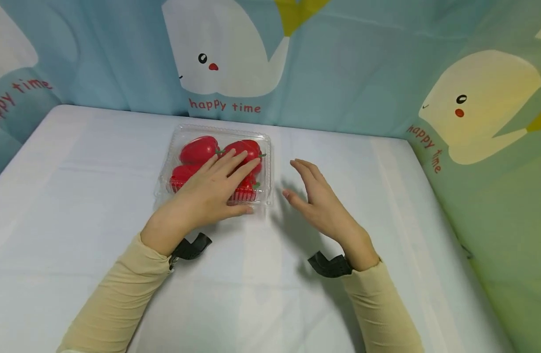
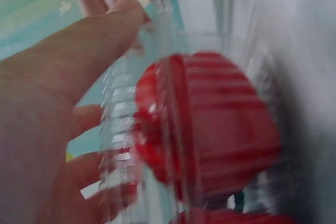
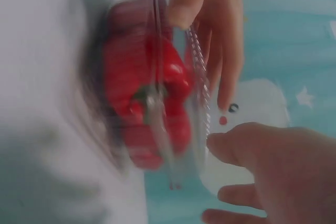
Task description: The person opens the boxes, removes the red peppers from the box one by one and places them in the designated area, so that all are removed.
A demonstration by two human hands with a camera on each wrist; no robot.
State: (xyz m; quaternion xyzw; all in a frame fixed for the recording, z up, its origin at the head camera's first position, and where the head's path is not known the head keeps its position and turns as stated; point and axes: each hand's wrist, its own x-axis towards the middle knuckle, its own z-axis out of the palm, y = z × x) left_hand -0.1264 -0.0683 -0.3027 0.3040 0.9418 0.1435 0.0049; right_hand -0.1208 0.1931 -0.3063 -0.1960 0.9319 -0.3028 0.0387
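Beige sleeves (image 1: 107, 299), two, nearest the head camera, on the near side of a clear plastic box (image 1: 222, 129). Black wrist mounts (image 1: 193, 246), one at each cuff, also on the box's near side.

Clear plastic box: one, ribbed, lid over the contents, standing on a white-covered table (image 1: 257, 294). Inside it, red peppers (image 1: 199, 151) with green stems.

Left hand (image 1: 209, 191): fingers spread and nearly straight across the box's lid, thumb along its near edge — laid over, not curled round. How firmly the fingertips press, cannot tell.

Right hand (image 1: 321, 211): to the right of the box, thumb and fingers well apart, holding nothing. Head view shows a strip of bare table between this hand and the box; the right wrist view, where the thumb overlaps the lid's edge, leaves that gap unclear.

Left wrist view, blurred: ribbed side wall of the box and the left fingers beyond its lid, details the head view covers. Right wrist view, also blurred: a pepper's green stem facing the box's side — and the left thumb at the rim.

Backdrop (image 1: 341, 73): blue-green, behind and right of the box, printed with white whales (image 1: 228, 49) and "happy time".
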